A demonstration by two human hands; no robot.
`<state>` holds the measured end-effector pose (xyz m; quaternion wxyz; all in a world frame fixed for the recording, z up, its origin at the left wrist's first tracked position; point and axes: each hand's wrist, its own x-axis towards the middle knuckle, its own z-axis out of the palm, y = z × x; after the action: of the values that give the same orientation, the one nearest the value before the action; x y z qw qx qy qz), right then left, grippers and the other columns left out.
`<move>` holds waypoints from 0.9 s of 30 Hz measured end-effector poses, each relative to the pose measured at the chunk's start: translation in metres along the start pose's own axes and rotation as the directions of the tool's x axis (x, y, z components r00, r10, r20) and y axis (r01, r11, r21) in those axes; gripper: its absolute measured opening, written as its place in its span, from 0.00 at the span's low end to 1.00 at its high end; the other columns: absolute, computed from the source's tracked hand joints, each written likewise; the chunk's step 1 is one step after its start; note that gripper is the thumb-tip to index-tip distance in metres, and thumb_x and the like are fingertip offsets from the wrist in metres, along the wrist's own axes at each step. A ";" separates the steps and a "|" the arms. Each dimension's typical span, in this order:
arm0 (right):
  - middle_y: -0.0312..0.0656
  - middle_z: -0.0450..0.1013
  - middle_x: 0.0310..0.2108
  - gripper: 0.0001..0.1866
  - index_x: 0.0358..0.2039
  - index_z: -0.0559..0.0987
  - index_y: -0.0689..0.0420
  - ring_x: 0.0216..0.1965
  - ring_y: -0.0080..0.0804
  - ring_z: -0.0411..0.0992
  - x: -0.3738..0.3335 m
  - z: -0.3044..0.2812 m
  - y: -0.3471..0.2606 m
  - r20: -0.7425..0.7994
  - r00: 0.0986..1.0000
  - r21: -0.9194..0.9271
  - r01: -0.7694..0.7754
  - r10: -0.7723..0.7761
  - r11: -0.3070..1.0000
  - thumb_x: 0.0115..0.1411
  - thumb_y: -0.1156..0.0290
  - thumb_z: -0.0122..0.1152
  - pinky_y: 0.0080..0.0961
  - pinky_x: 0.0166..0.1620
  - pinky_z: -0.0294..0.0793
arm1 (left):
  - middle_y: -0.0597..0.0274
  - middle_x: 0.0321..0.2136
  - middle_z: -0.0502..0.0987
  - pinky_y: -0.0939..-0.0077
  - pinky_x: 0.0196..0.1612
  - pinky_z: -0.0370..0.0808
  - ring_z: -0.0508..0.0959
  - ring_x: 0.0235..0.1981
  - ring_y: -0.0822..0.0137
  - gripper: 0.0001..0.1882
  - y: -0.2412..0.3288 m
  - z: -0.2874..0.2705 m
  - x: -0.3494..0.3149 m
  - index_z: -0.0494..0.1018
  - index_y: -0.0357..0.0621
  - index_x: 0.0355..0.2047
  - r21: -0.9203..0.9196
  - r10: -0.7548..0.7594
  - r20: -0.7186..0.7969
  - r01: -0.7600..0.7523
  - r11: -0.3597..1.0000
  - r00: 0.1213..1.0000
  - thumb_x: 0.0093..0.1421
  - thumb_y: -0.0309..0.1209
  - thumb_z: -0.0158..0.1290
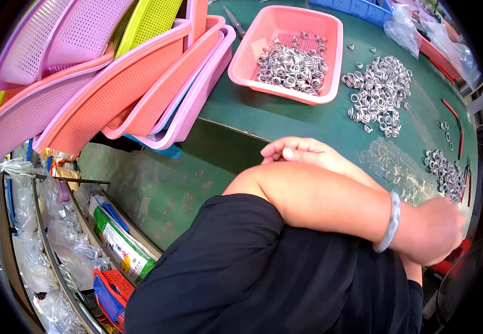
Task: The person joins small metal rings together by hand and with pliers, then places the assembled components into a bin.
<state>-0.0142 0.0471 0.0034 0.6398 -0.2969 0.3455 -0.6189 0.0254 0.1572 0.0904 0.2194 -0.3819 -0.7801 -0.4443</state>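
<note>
My arms cross in front of my black top. My left hand (433,231), a pale bangle (387,222) at its wrist, reaches far right; it is slightly blurred and curled like a fist, and what is inside is hidden. Behind my left elbow, my right hand (305,151) points left with loosely bent fingers apart and nothing in them. A pile of silvery metal rings (383,92) lies on the green table beyond my arms. A pink plastic basket (238,69) left of it holds more such rings. A smaller heap of metal rings (445,172) is near my left hand.
Red-handled pliers (461,139) lie at the table's right, with another red-handled tool (466,183) nearer. Stacked purple and orange baskets (113,83) lean at the left. Below them, a rack (41,222) carries clear bags. Plastic bags (403,30) and a blue crate (358,10) stand at the back.
</note>
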 end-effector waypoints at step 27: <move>0.36 0.69 0.33 0.20 0.46 0.70 0.62 0.32 0.18 0.67 -0.022 0.015 0.004 -0.237 0.965 -0.045 0.106 -0.114 0.993 0.57 0.63 0.56 0.15 0.36 0.66 | 0.57 0.28 0.75 0.70 0.30 0.69 0.75 0.33 0.61 0.07 -0.012 0.018 -0.028 0.77 0.43 0.22 -0.022 0.147 0.493 -0.156 0.987 0.858 0.43 0.31 0.52</move>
<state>0.0001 0.0682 0.0102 0.5533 -0.2493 0.4128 -0.6792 0.0331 0.1574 0.0562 0.0512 -0.5407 -0.7817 -0.3065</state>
